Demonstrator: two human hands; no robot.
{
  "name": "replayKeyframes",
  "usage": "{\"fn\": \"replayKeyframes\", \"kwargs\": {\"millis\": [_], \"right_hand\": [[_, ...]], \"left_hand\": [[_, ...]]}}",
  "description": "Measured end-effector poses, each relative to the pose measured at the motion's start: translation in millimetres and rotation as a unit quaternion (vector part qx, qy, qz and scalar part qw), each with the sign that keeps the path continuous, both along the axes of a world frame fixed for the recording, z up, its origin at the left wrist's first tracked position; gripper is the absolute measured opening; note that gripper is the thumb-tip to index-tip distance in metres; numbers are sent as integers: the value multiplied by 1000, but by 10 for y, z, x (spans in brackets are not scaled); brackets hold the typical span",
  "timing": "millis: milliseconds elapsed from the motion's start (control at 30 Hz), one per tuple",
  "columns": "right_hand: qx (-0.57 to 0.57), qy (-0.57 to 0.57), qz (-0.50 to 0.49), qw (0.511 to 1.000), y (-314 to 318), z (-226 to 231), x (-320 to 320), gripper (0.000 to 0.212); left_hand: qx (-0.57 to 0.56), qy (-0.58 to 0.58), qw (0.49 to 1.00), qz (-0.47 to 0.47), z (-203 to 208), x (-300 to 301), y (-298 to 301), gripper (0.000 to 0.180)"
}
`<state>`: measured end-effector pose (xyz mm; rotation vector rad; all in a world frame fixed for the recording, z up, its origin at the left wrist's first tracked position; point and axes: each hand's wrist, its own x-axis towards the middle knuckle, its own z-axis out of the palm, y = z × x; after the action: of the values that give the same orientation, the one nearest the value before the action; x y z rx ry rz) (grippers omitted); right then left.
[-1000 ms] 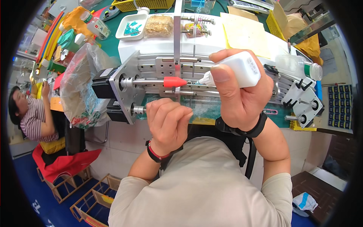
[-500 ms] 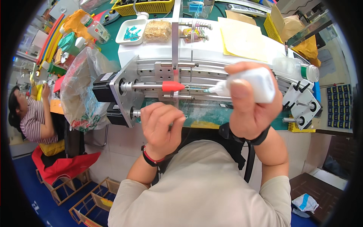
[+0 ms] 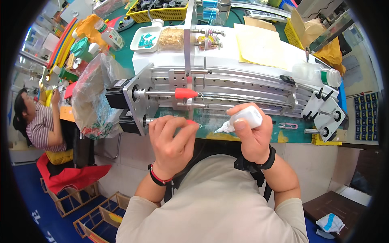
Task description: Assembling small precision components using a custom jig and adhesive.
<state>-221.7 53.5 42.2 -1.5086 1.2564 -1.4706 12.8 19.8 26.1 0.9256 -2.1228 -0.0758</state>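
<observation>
12 o'clock: yellow basket [image 3: 168, 15] | 1 o'clock: pale-yellow sheet [image 3: 261, 46] | 4 o'clock: white-and-blue bundle [image 3: 330, 222] | 8 o'clock: red cloth [image 3: 60, 173] | 9 o'clock: seated person [image 3: 43, 125]

Beige short-sleeved shirt [image 3: 214, 198]; black right wrist strap [image 3: 268, 159]; left: red cord [image 3: 160, 179], black band [image 3: 157, 181].

White bottle [image 3: 253, 116] in the right grip [image 3: 256, 137]

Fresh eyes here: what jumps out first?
The white squeeze bottle in the right hand, its nozzle pointing left. Next, the bright red cone-tipped piece on the machine's upper rod, beyond the left hand. Then a person in stripes, far left.
</observation>
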Motion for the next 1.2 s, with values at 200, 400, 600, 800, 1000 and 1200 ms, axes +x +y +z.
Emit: {"fn": "replayKeyframes", "kwargs": {"millis": [200, 400, 600, 800, 1000, 1200], "right_hand": [[58, 8, 40, 998, -23, 32, -4, 23], [-44, 80, 15, 996, -69, -2, 5, 28], [-126, 108, -5, 986, -114, -28, 49, 31], [-142, 93, -7, 986, -115, -56, 60, 28], [-76, 63, 6, 995, -49, -86, 44, 27], [-49, 67, 19, 996, -54, -62, 24, 28]], "left_hand": [[85, 6, 996, 27, 42, -93, 68, 14], [116, 5, 992, 43, 21, -81, 88, 8], [133, 32, 990, 46, 40, -44, 76, 10], [56, -6, 998, 16, 62, -45, 14, 29], [5, 4, 1000, -18, -18, -43, 37, 24], [103, 22, 993, 53, 38, -142, 103, 10]]}}
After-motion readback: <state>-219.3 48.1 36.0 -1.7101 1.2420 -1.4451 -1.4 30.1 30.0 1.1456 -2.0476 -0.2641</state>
